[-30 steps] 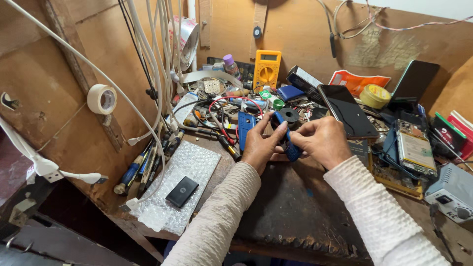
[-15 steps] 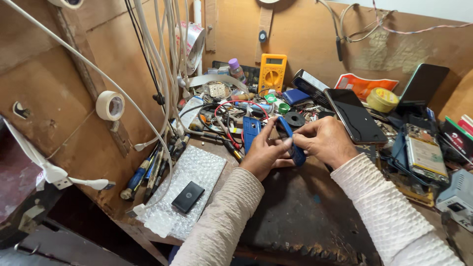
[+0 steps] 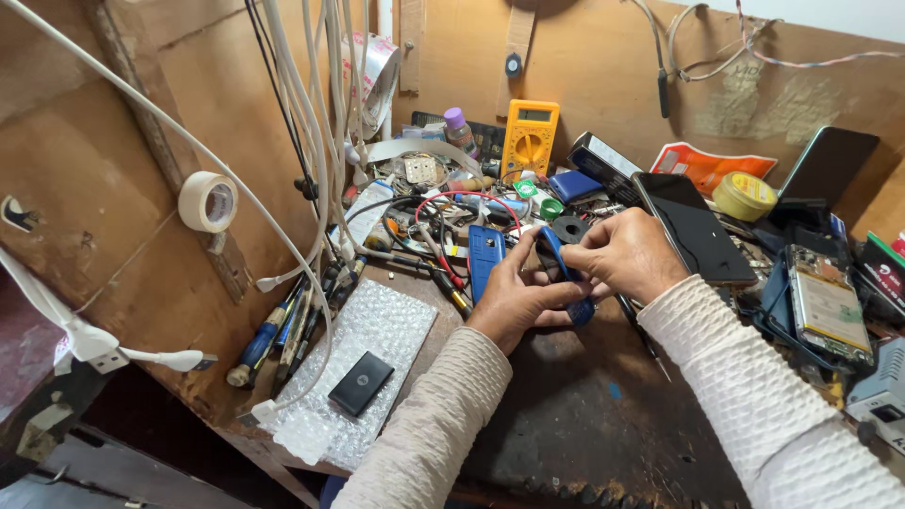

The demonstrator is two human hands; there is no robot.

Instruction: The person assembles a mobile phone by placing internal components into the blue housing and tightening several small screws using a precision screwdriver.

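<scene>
Both my hands were closed on one thing over the middle of the workbench [image 3: 584, 424], toward its back half. My left hand [image 3: 514, 300] gripped the blue phone shell [image 3: 566, 273] from below and from the side, fingers curled around it, thumb pressed up along its edge. My right hand [image 3: 627, 254] came over from the other side, and its fingertips [image 3: 566, 267] pinched the upper end of the same piece. Neither hand was open; both were narrow and clamped on the shell.

As far as I could judge, the work stood somewhere in the middle. The shell was already apart from its mate: a flat blue back cover [image 3: 486, 259] lay just beside my left hand, on the side toward the wall of cables. Nothing showed me whether a board or screen sat inside the piece I held, since my fingers hid most of it. What remained, I judged, was all of the fitting or prying.

The shell looked thin and curved, bright blue, with a rounded lower corner poking out below my palms. It seemed light and a little flexible.

A small black rectangle [image 3: 361, 383] rested on bubble wrap [image 3: 377, 330] near the bench's left front edge, well apart from my hands.
</scene>
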